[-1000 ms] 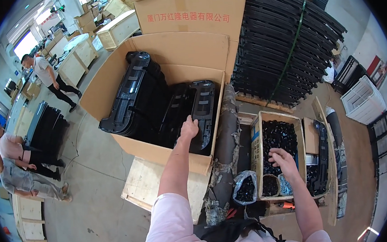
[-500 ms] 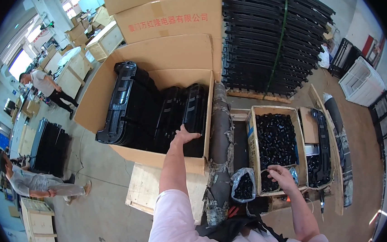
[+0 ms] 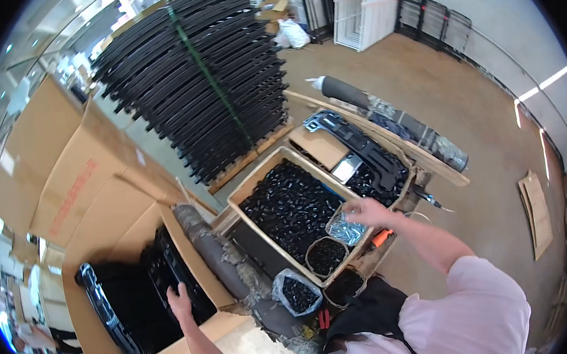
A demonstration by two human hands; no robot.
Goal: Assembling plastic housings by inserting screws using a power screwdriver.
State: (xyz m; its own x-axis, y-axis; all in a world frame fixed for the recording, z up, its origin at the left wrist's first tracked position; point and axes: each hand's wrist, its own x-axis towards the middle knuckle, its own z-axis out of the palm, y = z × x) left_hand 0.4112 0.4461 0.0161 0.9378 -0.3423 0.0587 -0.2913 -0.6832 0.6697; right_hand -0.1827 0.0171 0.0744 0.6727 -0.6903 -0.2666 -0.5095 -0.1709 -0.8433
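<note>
I have my left hand [image 3: 180, 303] unclenched inside the box's [image 3: 220, 324] near edge, right hand [image 3: 370, 212] at screws [image 3: 346, 234], grip unclear.

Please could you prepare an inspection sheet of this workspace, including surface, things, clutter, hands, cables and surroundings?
Surface: pale wooden board by the open carton.
Things: moulded black parts in the carton; loose black pieces and silvery fasteners in the wooden crate.
Clutter: orange-handled tool; tattered dark roll between carton and crate.
Hands: left hand open at the moulded black parts; right hand at the fasteners; contact unclear for both.
Cables: thin pale loop beside the crate, possibly one.
Surroundings: strapped black stack; white racks.
</note>
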